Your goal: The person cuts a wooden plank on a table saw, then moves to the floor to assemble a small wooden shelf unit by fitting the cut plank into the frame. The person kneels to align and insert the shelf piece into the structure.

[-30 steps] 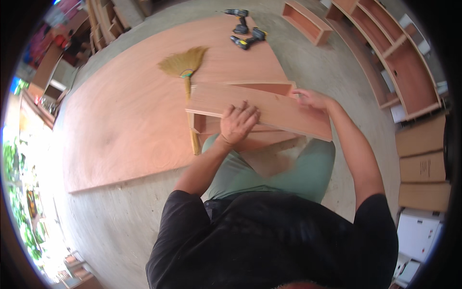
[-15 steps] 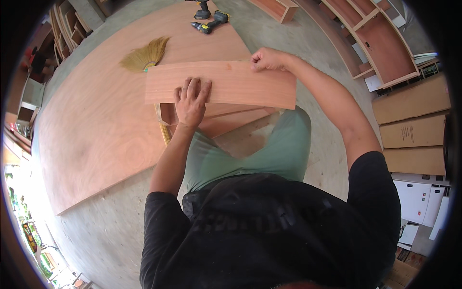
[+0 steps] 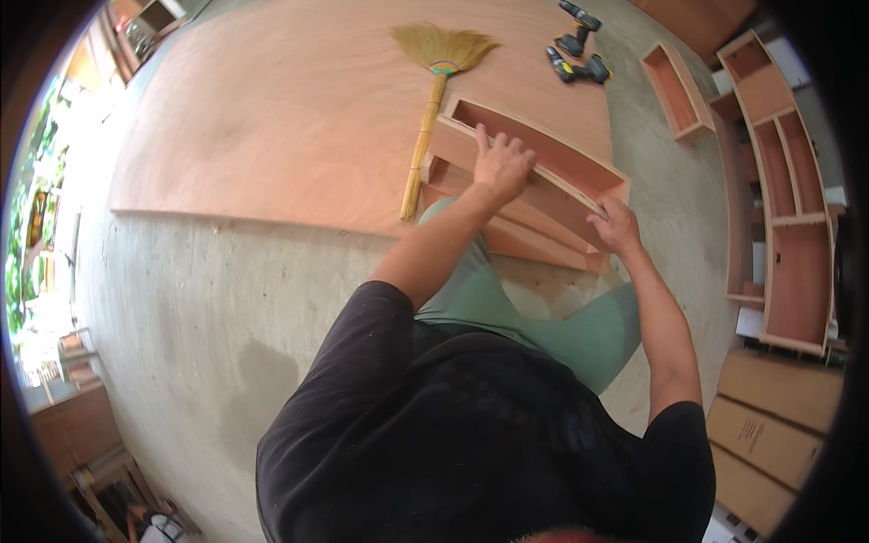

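Note:
A long, narrow wooden box [image 3: 566,156] with an open side shows its hollow interior, slanting down toward the right. My left hand [image 3: 505,167] is closed over its near long edge, left of the middle, with the thumb stretched along the rim. Near the box's right end my right hand [image 3: 617,224] grips the same edge. Below it, in front of my knees, lies another wooden box or frame [image 3: 543,242], partly hidden by the first box and my left arm. A straw broom [image 3: 424,149] lies just left of both.
A large plywood sheet [image 3: 262,136] covers much of the floor ahead. Two cordless drills [image 3: 579,68] rest near its far right corner. Farther right are a small open wooden box [image 3: 677,90], a tall divided wooden cabinet [image 3: 797,208] and cardboard cartons [image 3: 760,434].
The box has tipped from showing its flat face to showing its open hollow. Both hands have shifted to its near edge. My view has turned, so the surroundings sit farther right.

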Motion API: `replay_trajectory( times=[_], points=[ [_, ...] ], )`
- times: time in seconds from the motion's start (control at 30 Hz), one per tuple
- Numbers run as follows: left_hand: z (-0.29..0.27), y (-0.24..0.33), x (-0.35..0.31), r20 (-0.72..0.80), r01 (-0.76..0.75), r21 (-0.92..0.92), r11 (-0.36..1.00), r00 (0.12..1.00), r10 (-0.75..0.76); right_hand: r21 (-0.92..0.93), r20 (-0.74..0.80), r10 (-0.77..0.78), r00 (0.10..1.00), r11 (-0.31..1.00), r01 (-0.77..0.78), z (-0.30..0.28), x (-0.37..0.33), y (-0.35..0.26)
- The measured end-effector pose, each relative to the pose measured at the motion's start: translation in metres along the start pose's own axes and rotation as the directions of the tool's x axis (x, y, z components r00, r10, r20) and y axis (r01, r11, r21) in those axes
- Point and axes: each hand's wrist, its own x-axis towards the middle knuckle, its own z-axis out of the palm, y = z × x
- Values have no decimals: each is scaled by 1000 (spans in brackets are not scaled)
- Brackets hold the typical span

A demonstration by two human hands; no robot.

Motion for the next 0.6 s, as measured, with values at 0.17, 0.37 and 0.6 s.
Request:
replay_trajectory(
  times=[0.17,0.37,0.6],
  points=[
    [31,4,-14,-154,-18,-32,999,988,13,23,-11,-39,999,999,40,15,-9,6],
    [35,11,-20,-186,1,-42,999,982,-8,1,-3,-75,997,997,75,13,-15,9],
    [18,14,-27,-183,15,-83,996,983,-30,-50,-3,-60,998,997,60,-10,-13,-9]
  ],
)
